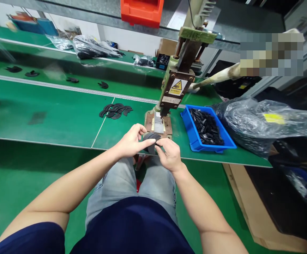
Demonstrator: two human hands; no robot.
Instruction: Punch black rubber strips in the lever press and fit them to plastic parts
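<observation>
Both my hands meet at the front edge of the green table (63,120), holding one curved black plastic part (151,140) between them. My left hand (132,143) pinches its left side with thumb and fingers. My right hand (169,153) grips its right side with closed fingers. Just beyond the part stands a small press machine (178,77) with a yellow warning label, over a brown base plate (158,123).
A pile of black curved parts (115,110) lies left of the press. A blue bin (193,135) of small black pieces sits to its right, beside a big plastic bag (270,123) of parts. More parts and bags lie on the far belt. An orange bin (141,12) hangs overhead.
</observation>
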